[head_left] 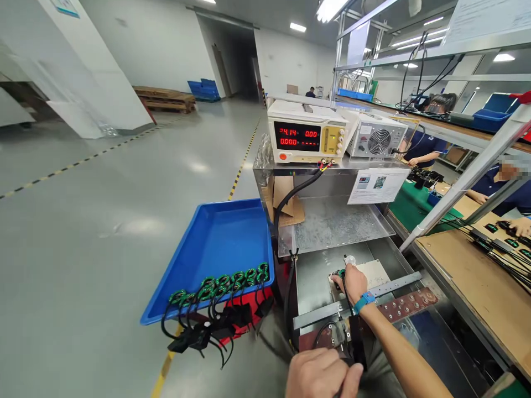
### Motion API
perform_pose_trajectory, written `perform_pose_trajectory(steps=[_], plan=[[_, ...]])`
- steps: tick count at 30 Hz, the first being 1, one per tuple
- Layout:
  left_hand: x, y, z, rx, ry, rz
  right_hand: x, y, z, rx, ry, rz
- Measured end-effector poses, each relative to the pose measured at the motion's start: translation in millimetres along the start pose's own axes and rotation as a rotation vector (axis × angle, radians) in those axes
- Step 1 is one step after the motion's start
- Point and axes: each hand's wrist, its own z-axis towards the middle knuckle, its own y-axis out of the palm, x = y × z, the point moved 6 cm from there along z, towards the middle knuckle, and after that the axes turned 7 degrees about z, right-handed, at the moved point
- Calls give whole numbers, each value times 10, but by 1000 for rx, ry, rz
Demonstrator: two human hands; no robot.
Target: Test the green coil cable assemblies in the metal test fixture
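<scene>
At left of centre the blue tray (215,243) carries a row of green coils (224,283) along its lower rim. Lower centre, your right hand (353,283) pinches a green coil (341,272) onto the steel fixture plate (373,272); your left hand (321,376), bottom edge, is clenched around its black connector (355,345).

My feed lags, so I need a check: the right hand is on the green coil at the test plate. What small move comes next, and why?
Probably press the green coil flat onto the test plate with the right hand. It sits at the plate's edge under the fingers, and the left hand holds its black plug near the fixture, so the part seems mid-placement.
</scene>
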Motion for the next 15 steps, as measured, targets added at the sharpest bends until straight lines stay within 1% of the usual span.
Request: perform_pose_trajectory(steps=[3,5,7,9,10,11,12,13,15], plan=[[147,162,97,45,27,-49,-10,-50,-8,-54,1,-9],[223,293,95,56,53,-101,16,-149,-12,-117,-23,-9],[298,409,60,75,109,-125,44,-316,-45,-177,-58,3],[385,552,22,50,181,-101,22,-535,-146,-189,-105,24],[440,628,5,41,227,-85,-28,-638,-232,-191,-141,68],[505,713,-10,30,275,-75,-104,-709,-344,-226,-181,170],[574,802,-25,22,322,-78,-203,-736,-480,-315,-213,334],[641,885,-39,27,356,-90,-317,-727,-633,-448,-225,547],[762,988,-80,96,416,-164,-524,-672,-932,-722,-163,992]])
